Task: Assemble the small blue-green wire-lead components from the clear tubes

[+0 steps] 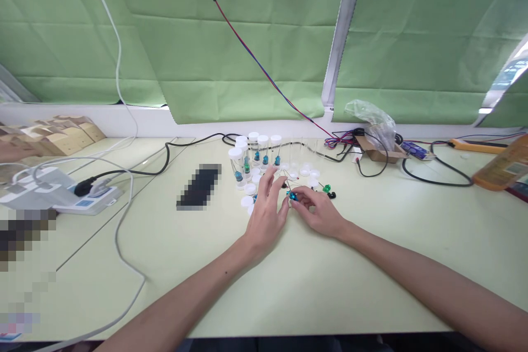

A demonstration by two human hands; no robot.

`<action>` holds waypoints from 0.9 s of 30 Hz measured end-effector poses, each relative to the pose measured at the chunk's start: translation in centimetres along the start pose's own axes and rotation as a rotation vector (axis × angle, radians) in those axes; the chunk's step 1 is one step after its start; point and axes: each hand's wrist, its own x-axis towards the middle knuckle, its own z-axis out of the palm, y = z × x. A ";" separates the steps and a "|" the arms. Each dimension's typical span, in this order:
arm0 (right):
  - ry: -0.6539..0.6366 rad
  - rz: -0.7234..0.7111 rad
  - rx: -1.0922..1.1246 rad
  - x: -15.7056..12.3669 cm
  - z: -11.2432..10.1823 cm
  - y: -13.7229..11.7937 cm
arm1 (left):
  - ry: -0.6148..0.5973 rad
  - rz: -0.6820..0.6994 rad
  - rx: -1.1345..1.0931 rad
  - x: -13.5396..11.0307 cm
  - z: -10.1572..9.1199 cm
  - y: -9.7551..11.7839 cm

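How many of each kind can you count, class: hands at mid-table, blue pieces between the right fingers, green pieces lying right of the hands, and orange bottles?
Hands (left hand, right hand): 2
Blue piece: 1
Green piece: 1
Orange bottle: 1
Total: 5

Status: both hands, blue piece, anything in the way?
Right hand pinching blue piece. Left hand close beside it, contact unclear. Nearby, not visibly blocking: capped tubes beyond left hand, green piece near right hand.
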 end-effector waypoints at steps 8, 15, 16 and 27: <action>-0.024 -0.040 -0.010 0.0 -0.1 -0.2 | -0.081 -0.166 -0.151 -0.1 0.3 -0.2; -0.049 -0.088 -0.068 0.0 0.0 -0.1 | -0.079 -0.165 -0.168 -0.1 0.4 -0.3; -0.053 -0.086 -0.068 0.0 0.0 -0.1 | -0.070 -0.162 -0.170 -0.1 0.4 -0.3; -0.035 -0.094 -0.094 0.0 0.0 0.1 | -0.028 -0.111 -0.205 -0.2 0.3 0.1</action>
